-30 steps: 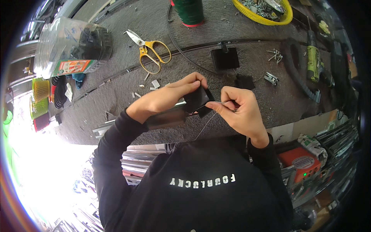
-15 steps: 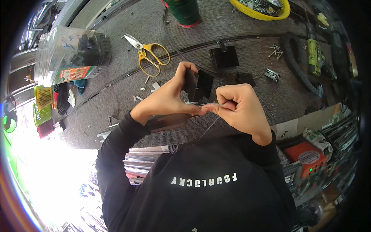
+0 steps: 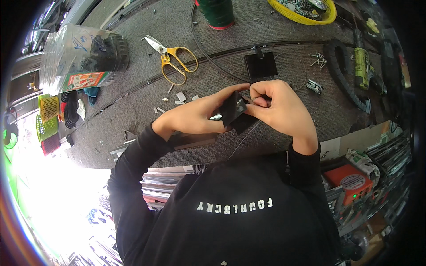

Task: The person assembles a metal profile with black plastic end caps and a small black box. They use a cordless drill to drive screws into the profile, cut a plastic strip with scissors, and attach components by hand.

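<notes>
My left hand (image 3: 191, 115) is closed round a small black rectangular piece (image 3: 230, 108) with flat, glossy sides, its fingers over the far side and the thumb on the near side. My right hand (image 3: 286, 108) has its fingers curled and pinches at the right edge of that piece. What sits between its fingertips is hidden. A thin pale cord (image 3: 243, 141) runs from below the hands to the table's near edge. Beyond them lies another black rectangular piece (image 3: 262, 66) with a small tab. Yellow-handled scissors (image 3: 164, 55) lie to the left, blades slightly apart.
A clear plastic jar (image 3: 66, 53) with black parts lies on its side at left. At the back stand a dark green container (image 3: 216, 13) and a yellow basket (image 3: 306, 20) of hardware. Screws (image 3: 317, 60), a metal bracket (image 3: 314, 87) and a green power tool (image 3: 361, 66) lie at right.
The black piece has turned and tilted in my left hand. My right hand has moved up from the near side of the piece to its right edge.
</notes>
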Motion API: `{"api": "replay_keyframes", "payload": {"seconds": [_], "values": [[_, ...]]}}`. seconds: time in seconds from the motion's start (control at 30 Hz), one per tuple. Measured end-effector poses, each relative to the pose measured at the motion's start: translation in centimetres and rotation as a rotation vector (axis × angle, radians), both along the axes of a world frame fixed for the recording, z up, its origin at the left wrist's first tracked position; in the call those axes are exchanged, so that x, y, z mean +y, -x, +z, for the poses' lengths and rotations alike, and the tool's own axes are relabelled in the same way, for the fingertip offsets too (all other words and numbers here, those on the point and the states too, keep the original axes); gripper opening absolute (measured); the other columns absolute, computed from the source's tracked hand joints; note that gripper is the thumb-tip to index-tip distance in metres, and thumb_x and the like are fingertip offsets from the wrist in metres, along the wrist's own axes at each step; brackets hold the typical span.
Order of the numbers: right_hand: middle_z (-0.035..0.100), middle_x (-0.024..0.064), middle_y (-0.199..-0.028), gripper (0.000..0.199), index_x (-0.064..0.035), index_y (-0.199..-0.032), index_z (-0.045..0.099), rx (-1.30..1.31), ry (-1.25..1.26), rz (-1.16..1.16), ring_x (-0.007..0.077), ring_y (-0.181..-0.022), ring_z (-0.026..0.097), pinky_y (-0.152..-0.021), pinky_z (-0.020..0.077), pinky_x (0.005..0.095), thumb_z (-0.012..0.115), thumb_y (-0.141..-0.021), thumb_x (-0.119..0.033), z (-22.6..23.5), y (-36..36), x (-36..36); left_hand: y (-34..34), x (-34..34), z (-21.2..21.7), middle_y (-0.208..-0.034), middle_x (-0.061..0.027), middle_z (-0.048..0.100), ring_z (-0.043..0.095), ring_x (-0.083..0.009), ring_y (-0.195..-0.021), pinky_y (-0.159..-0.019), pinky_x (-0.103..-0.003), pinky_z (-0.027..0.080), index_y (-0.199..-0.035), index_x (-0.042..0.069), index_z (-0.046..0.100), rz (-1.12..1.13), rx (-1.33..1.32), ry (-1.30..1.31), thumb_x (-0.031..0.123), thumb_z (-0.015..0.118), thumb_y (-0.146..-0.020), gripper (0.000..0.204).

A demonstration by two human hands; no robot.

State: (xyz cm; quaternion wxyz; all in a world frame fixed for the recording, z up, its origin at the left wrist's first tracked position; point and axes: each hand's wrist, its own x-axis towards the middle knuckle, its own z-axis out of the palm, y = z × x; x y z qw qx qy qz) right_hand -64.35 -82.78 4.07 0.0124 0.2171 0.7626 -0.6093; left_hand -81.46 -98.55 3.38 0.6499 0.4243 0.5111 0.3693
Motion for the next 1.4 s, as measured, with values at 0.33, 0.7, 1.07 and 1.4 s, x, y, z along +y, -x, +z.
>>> {"api": "replay_keyframes", "payload": {"seconds": [0.33,0.7,1.07,1.4], "values": [[0.031,-0.0052,-0.058,0.056,-0.0105,-0.061,0.033,-0.016,0.176,-0.001,0.005,-0.057,0.031,-0.05,0.0299,0.0257,0.088,-0.069,-0.01,-2.3,-0.1,0.6,0.8,-0.4,-0.8,-0.126,-0.0164,0.057,0.06,-0.0182,-0.105,-0.094,-0.033,0.049,-0.158,0.0,0.019,-0.074,-0.006,0.11,0.01,0.059,-0.091,0.079],[0.034,-0.006,-0.055,0.049,-0.0084,-0.059,0.037,-0.088,0.223,-0.097,0.0027,-0.055,0.032,-0.048,0.0276,0.0251,0.084,-0.071,-0.009,-2.8,-0.3,-0.7,1.0,0.0,0.3,-0.151,-0.0162,0.042,0.043,-0.0207,-0.137,-0.111,-0.035,0.039,-0.157,-0.002,0.024,-0.129,-0.001,0.195,0.002,0.061,-0.09,0.077],[0.067,0.0175,-0.113,0.071,0.0024,-0.136,0.049,-0.015,0.221,-0.062,0.0212,-0.098,0.067,-0.077,0.0554,0.0342,0.083,-0.083,-0.029,0.0,-4.3,-1.4,-1.5,-0.2,2.2,-0.131,-0.0218,0.058,0.063,-0.0386,-0.113,-0.098,-0.043,0.052,-0.151,0.003,0.039,-0.048,0.532,-0.347,-0.007,0.067,-0.068,0.088],[0.068,0.0115,-0.12,0.048,-0.0003,-0.118,0.063,0.149,0.306,-0.08,0.0204,-0.112,0.065,-0.097,0.0498,0.0343,0.083,-0.074,0.0,-2.7,-4.0,-3.4,-2.9,-4.7,4.7,-0.136,-0.0194,0.055,0.052,-0.0393,-0.128,-0.112,-0.049,0.041,-0.152,0.004,0.033,0.139,1.0,-0.261,0.01,0.081,-0.07,0.095]]}}
